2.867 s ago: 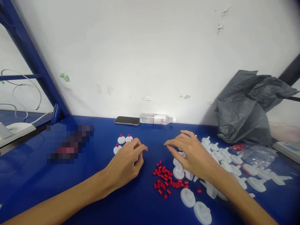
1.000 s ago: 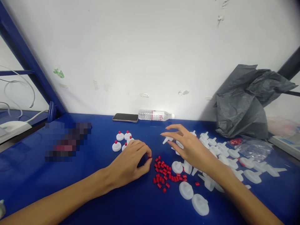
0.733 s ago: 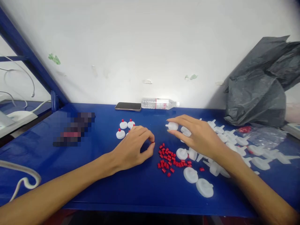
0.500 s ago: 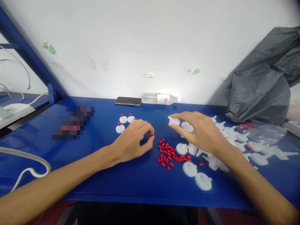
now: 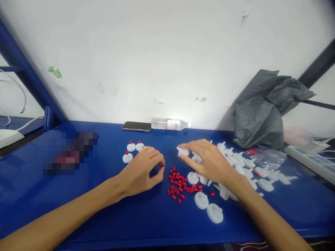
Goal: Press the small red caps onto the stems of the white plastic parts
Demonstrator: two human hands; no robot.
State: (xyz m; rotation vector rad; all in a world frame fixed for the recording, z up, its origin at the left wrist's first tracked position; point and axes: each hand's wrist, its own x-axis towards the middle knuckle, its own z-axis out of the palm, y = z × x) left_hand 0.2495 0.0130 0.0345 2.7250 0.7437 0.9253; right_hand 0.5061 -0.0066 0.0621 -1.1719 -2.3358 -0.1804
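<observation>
My left hand [image 5: 146, 170] is closed in a pinch on a small red cap [image 5: 162, 166], of which only a sliver shows. My right hand [image 5: 206, 160] grips a white spouted lid [image 5: 183, 151] between thumb and fingers, its thin spout pointing left. Between and below the hands lies a pile of loose red caps [image 5: 180, 184]. White lids with red tips [image 5: 127, 157] stand behind my left hand, partly hidden by it. Under and right of my right hand are scattered several bare white spouted lids [image 5: 215, 213], lying at various angles.
A phone [image 5: 136, 126] and a clear plastic bottle [image 5: 170, 124] lie along the wall. At the right stand a grey plastic bag [image 5: 261, 111], a clear bag [image 5: 270, 158] and a power strip [image 5: 318, 157]. A blurred-out dark item [image 5: 73, 153] lies on the blue table's [image 5: 104, 223] left side.
The camera view has shifted, so everything sits lower and a little further left in the picture. Both hands keep their grips, with little movement over the table.
</observation>
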